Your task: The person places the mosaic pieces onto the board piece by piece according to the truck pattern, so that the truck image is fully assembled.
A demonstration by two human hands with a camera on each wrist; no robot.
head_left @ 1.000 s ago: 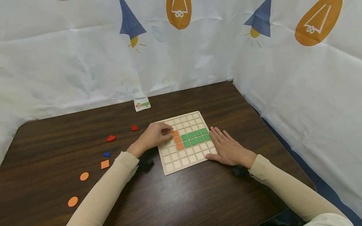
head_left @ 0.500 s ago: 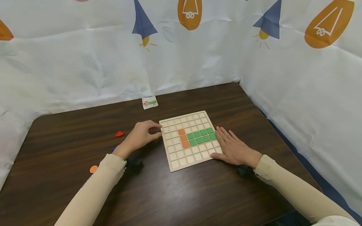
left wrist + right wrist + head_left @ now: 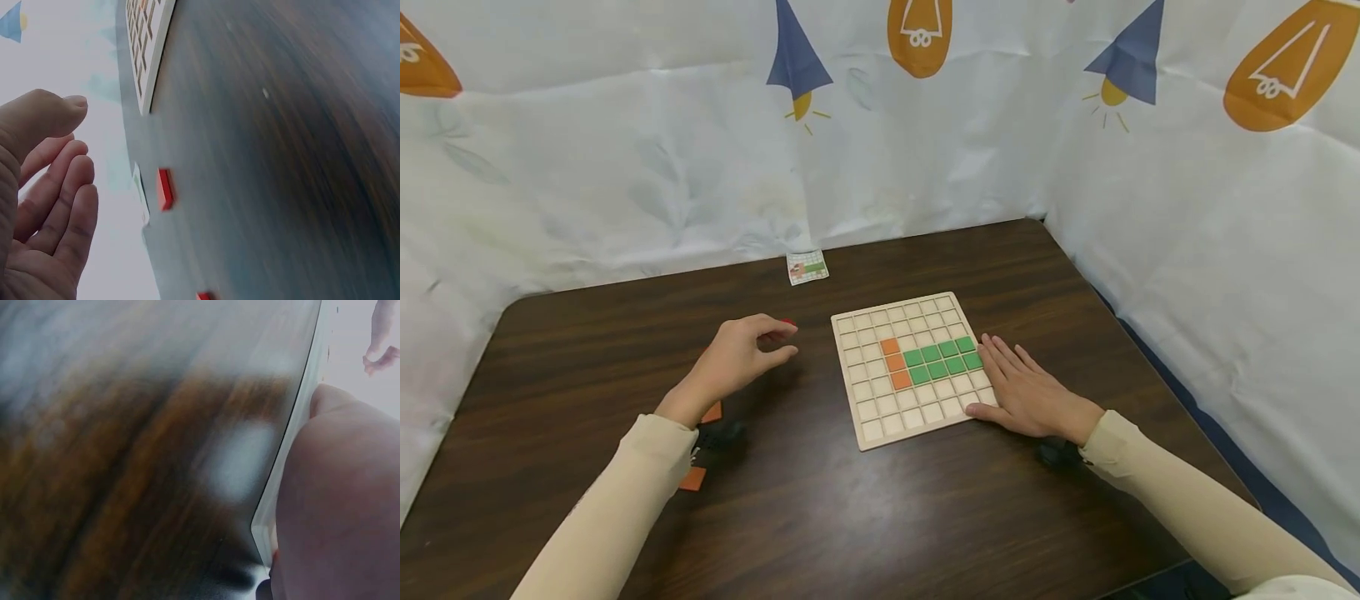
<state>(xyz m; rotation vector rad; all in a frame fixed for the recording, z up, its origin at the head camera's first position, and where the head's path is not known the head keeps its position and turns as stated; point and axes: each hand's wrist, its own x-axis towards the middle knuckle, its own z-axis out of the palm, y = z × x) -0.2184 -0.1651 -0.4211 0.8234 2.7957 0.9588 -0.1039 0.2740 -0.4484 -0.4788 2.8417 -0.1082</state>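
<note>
Head view: left hand (image 3: 733,358), fingers loosely curled and holding nothing, hovers by a red piece (image 3: 787,322) at frame centre; right hand (image 3: 1026,392) lies flat, steadying the board (image 3: 910,367). A hasty pinch could flick that piece away.

table (image 3: 865,517): dark wood | walls: white printed sheet (image 3: 625,167)

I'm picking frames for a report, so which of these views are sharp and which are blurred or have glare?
Head view: sharp, evenly lit, a soft sheen on the table near the grid board. Left wrist view: the left hand is fairly clear, the red piece and tabletop smeared. Right wrist view: heavily blurred, a pale glare patch on the wood, the right hand filling the corner.
</note>
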